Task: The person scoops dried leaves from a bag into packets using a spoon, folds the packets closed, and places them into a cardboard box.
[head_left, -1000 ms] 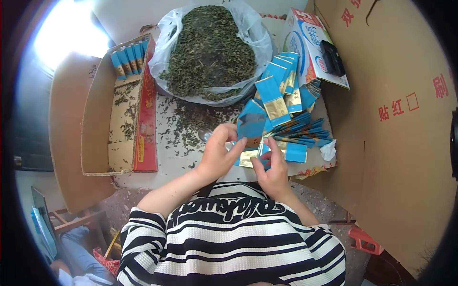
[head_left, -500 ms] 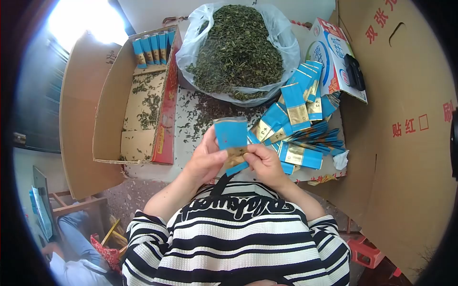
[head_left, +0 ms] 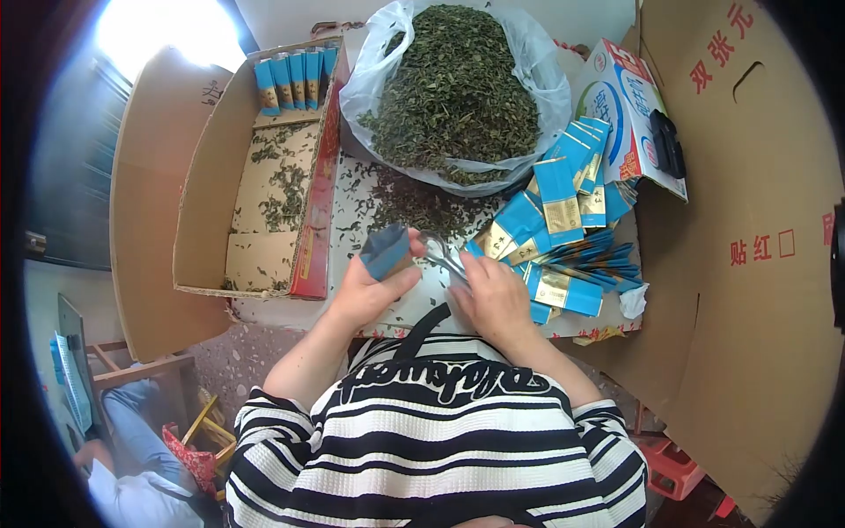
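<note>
My left hand [head_left: 370,290] is closed around a blue tea packet [head_left: 385,251], whose dark mouth gapes open toward the top. Close beside it, my right hand [head_left: 493,295] grips a shiny metal spoon [head_left: 443,253], its head near the packet and apart from the heap of leaves. Dried tea leaves [head_left: 453,97] fill a clear plastic bag [head_left: 356,92] beyond both hands. To the right of my right hand lies a pile of flat blue and gold packets [head_left: 559,207], several of them fanned out.
On the left stands an open cardboard box [head_left: 207,202] with several filled packets [head_left: 295,81] upright at its far end and loose leaves inside. A printed carton [head_left: 620,114] with a black clip and tall cardboard [head_left: 748,290] border the right. Another person [head_left: 145,458] sits at lower left.
The packet has turned from lying flat between both hands to mouth-up in my left hand. My right hand has let go of it and now holds the spoon. The view shifted slightly.
</note>
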`<state>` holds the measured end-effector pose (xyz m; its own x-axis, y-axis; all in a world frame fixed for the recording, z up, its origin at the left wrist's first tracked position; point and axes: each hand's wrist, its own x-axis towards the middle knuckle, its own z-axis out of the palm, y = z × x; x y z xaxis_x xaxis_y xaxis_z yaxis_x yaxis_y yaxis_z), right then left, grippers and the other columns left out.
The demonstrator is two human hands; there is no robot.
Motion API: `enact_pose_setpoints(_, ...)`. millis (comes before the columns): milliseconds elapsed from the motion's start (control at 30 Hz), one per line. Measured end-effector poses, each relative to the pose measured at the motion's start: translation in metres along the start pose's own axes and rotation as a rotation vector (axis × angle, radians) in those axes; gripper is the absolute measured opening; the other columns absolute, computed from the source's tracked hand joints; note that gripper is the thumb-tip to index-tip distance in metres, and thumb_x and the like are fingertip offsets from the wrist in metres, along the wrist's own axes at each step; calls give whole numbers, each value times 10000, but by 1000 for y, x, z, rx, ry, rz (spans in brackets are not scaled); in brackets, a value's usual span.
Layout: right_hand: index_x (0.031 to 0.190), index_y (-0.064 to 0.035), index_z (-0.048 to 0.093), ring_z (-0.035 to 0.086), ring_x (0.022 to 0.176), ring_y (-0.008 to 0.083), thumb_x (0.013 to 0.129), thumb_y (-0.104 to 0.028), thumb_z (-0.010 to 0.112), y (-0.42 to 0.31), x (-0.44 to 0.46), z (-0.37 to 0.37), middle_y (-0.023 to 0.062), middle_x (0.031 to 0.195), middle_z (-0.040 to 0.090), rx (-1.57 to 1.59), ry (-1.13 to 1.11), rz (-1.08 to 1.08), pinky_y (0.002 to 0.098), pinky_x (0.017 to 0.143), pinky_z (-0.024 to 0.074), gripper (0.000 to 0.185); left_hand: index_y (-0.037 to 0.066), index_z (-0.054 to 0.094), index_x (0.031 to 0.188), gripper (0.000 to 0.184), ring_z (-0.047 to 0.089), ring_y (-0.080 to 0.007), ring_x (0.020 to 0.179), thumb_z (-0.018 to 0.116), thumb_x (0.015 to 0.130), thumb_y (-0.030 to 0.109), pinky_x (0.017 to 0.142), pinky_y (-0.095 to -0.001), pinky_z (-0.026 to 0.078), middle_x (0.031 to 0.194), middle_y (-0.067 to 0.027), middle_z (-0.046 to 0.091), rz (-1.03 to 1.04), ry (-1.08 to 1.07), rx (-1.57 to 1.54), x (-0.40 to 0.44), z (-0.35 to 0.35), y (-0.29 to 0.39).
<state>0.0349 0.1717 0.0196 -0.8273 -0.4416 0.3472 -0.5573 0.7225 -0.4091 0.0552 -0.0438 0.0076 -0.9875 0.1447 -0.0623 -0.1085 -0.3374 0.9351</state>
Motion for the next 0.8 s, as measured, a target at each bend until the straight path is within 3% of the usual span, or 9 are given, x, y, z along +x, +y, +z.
enact_pose_setpoints(67, 1047, -70, 624, 616, 722, 286, 755, -153, 693, 0, -2, 6, 104, 785, 608, -108, -59, -11, 402, 636, 495, 312, 47, 480, 1295, 508, 541, -219, 1175, 681, 831, -2, 1033, -379, 394, 1175, -78, 589, 29, 32, 95, 2, 3, -2)
enact_pose_setpoints(133, 983, -91, 625, 613, 708, 269, 757, -150, 653, 10, -8, 23, 79, 737, 587, -290, -170, 9, 396, 635, 488, 235, 31, 482, 1282, 531, 527, -197, 1155, 691, 797, -23, 1018, -345, 387, 1200, -88, 560, 321, 35, 441, 4, 6, -3)
enact_pose_setpoints(267, 937, -101, 616, 616, 702, 264, 754, -131, 615, 15, -7, 31, 59, 711, 582, -324, -195, -46, 400, 626, 484, 185, 31, 503, 1223, 527, 534, -224, 1100, 736, 750, 26, 972, -331, 411, 1166, -124, 546, 416, 80, 787, 8, 8, 7)
enact_pose_setpoints(367, 929, -87, 641, 627, 711, 276, 788, -103, 615, 15, -5, 28, 82, 732, 613, -220, -158, -44, 400, 627, 495, 144, 39, 510, 1190, 505, 549, -274, 1054, 731, 737, 25, 921, -350, 434, 1137, -135, 546, 456, 109, 837, 13, 3, 0)
enact_pose_setpoints(467, 935, -56, 672, 633, 703, 257, 832, -63, 627, 16, 0, 12, 110, 779, 646, 50, 31, 9, 353, 619, 497, 113, 39, 510, 1165, 479, 551, -312, 1024, 713, 733, 7, 890, -369, 445, 1105, -147, 549, 487, 135, 922, 18, -3, -5)
enact_pose_setpoints(533, 965, -27, 686, 619, 685, 204, 860, -37, 638, 17, 3, -4, 116, 804, 656, 359, 99, 187, 294, 616, 481, 115, 38, 510, 1153, 468, 551, -332, 1012, 705, 729, -2, 878, -377, 448, 1088, -155, 549, 490, 148, 961, 20, -5, -6)
enact_pose_setpoints(600, 986, -14, 680, 584, 663, 155, 857, 2, 635, 12, 10, -26, 103, 784, 638, 428, 134, 205, 264, 603, 459, 138, 34, 508, 1142, 451, 550, -340, 1009, 692, 733, -8, 879, -381, 449, 1072, -159, 553, 464, 190, 986, 22, -6, -7)
enact_pose_setpoints(733, 961, -17, 675, 587, 672, 162, 838, 47, 638, 9, 18, -55, 103, 827, 640, 544, 204, 108, 269, 608, 468, 143, 34, 506, 1145, 462, 550, -350, 1014, 695, 724, -6, 879, -395, 451, 1079, -166, 556, 419, 219, 976, 25, -6, -9)
enact_pose_setpoints(800, 950, -14, 668, 602, 694, 219, 816, 64, 637, 7, 25, -64, 109, 832, 635, 413, 183, -129, 295, 620, 480, 158, 35, 507, 1135, 477, 544, -368, 1012, 693, 698, -11, 877, -413, 449, 1076, -173, 556, 439, 228, 1055, 27, -3, -8)
